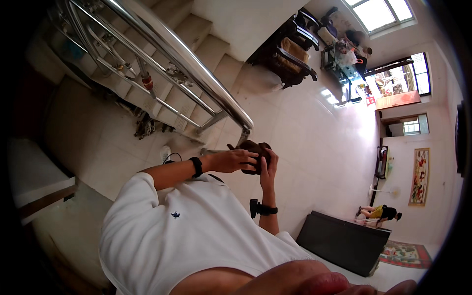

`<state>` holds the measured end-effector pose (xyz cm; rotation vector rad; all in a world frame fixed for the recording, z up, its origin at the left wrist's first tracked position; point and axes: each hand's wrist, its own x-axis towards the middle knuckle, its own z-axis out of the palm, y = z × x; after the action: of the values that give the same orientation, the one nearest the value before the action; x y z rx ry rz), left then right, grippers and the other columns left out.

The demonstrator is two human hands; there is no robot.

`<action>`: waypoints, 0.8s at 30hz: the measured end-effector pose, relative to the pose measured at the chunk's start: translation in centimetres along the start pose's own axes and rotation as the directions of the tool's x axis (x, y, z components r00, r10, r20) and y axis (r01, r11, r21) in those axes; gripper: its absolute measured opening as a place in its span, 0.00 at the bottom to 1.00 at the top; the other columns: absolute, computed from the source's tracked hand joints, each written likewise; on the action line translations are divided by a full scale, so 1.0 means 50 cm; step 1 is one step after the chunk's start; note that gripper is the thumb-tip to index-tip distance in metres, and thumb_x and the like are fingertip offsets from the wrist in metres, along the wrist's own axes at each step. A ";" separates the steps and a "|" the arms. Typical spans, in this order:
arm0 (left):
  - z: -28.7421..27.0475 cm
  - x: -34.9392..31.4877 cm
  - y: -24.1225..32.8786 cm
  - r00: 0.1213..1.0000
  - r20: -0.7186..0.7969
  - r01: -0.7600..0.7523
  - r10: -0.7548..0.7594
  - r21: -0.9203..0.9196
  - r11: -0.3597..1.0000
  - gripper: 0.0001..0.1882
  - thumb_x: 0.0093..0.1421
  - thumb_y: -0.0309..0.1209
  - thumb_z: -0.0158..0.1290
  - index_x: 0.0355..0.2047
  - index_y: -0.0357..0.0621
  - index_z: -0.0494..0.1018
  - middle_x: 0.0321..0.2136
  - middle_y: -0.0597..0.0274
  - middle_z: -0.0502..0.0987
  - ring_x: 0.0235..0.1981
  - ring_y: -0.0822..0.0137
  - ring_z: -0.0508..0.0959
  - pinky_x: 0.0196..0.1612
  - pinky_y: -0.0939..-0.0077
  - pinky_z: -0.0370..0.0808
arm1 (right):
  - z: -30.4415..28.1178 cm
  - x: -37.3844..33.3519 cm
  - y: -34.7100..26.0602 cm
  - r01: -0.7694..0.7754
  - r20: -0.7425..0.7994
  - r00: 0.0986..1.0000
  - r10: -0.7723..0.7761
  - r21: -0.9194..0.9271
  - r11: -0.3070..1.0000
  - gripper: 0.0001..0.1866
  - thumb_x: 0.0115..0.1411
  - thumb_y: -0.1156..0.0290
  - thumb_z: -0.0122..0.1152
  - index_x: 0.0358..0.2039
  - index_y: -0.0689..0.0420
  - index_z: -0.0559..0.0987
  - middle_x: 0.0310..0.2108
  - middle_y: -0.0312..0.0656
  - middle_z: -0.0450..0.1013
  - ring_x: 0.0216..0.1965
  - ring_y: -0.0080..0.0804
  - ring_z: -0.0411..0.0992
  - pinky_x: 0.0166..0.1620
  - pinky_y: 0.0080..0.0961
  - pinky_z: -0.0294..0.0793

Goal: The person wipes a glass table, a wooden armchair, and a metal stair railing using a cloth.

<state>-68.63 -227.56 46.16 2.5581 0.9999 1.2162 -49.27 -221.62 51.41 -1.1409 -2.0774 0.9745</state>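
Observation:
Both hands meet in front of my white shirt around a dark brown bunched thing (253, 147) that looks like folded cloth; its exact kind does not show. My left hand (235, 161) lies over its left side with the fingers bent across it. From the other side, my right hand (268, 163) grips it between thumb and fingers. Just beyond is the curved lower end of a shiny metal stair railing (216, 93); whether the brown thing touches it I cannot tell. Black bands circle both of my wrists.
Pale stairs (209, 49) rise behind the railing. Dark wooden chairs (295, 54) and a glass table (350, 73) stand farther off. A big black panel-like thing (341, 243) is at the right, with a person (386, 212) beyond it.

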 end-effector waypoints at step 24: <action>-0.150 -0.083 -0.107 0.593 0.445 0.753 -0.671 -0.010 0.658 0.17 0.57 0.41 0.49 0.38 0.38 0.71 0.30 0.43 0.79 0.35 0.44 0.79 0.40 0.50 0.74 | 0.187 0.114 -0.092 0.022 0.143 0.978 0.155 -0.802 0.598 0.14 0.66 0.57 0.49 0.45 0.53 0.70 0.37 0.48 0.75 0.38 0.47 0.76 0.40 0.43 0.72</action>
<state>-78.72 -227.13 46.39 1.7822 1.4877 0.4818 -61.13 -221.40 50.54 -1.5978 -2.7676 0.0939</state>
